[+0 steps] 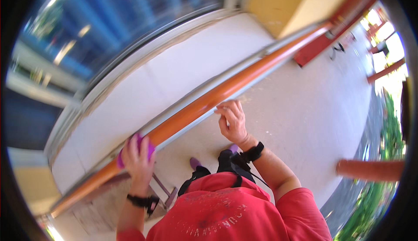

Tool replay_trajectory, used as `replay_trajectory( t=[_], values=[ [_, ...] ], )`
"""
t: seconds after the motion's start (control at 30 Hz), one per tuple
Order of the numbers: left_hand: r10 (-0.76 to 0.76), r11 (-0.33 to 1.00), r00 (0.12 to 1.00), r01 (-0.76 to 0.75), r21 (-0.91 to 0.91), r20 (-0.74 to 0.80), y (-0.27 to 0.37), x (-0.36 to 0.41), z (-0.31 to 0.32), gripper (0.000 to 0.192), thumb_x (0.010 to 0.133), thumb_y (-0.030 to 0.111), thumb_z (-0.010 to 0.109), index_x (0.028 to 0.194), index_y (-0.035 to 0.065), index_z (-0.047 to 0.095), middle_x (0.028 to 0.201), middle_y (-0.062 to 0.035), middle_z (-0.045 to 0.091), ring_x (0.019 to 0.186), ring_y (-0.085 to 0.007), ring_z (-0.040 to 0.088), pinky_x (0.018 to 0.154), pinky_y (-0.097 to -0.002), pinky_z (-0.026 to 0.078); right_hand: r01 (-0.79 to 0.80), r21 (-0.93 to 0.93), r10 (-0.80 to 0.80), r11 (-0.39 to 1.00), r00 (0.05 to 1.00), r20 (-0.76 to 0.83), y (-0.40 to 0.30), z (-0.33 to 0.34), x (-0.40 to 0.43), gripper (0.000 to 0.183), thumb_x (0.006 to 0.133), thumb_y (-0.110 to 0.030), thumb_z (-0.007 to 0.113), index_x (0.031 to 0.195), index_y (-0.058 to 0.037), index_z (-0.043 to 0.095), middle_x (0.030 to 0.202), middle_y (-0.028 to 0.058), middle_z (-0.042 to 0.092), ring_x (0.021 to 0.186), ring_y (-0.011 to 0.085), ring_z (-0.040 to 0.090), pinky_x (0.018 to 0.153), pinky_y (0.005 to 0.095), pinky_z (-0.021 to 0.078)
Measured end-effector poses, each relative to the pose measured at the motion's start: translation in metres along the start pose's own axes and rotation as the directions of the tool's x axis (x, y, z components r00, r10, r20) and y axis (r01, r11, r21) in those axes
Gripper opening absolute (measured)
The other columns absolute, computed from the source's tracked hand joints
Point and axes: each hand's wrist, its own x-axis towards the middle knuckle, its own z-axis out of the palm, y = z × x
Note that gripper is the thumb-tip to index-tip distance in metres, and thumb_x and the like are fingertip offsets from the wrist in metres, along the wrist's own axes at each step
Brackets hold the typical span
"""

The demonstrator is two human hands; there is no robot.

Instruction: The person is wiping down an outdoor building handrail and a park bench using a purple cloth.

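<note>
My left hand (138,162) presses a purple cloth (151,149) onto a glossy orange rounded rail (192,112). Its fingers spread over the cloth and hide part of it; the hand is slightly blurred. To the right of it, my right hand (233,123) hangs in the air just on my side of the rail. Those fingers are loosely curled, with a gap at the thumb, and nothing shows in them. The rail runs slantwise from the lower left to the upper right, along the edge of a white ledge (156,68).
Behind the ledge stands a glass window (130,15) with blue behind it. A brown wooden bench or table (101,205) sits below the rail at lower left. A red box-like base (310,50) is at upper right, and a reddish post (369,170) rises at right.
</note>
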Motion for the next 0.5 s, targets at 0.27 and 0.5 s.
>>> replay_trajectory(
  t=[0.27,0.5],
  values=[
    [0.126,0.989,0.986,-0.132,0.059,0.107,0.083,0.072,0.023,0.065,0.075,0.021,0.071,0.13,0.0031,0.043,0.124,-0.0178,0.047,0.111,-0.0378,0.045,0.093,-0.0505,0.036,-0.642,-0.432,0.635,0.633,0.75,-0.184,0.098,-0.148,-0.214,0.022,0.065,0.011,0.05,0.078,-0.0046,0.06,0.084,0.0127,0.058,0.085,0.0327,0.055,0.073,0.0401,0.046],
    [0.438,0.897,0.899,-0.438,0.051,0.024,0.235,0.201,0.075,0.065,0.074,0.018,0.073,0.129,0.002,0.043,0.12,-0.0174,0.048,0.096,-0.0333,0.05,0.082,-0.0456,0.041,-0.799,-0.582,0.898,0.154,0.358,-0.254,0.092,-0.204,-0.373,0.009,0.073,-0.005,0.058,0.069,-0.0084,0.065,0.081,0.013,0.061,0.087,0.0329,0.056,0.076,0.0414,0.0464]
  ],
)
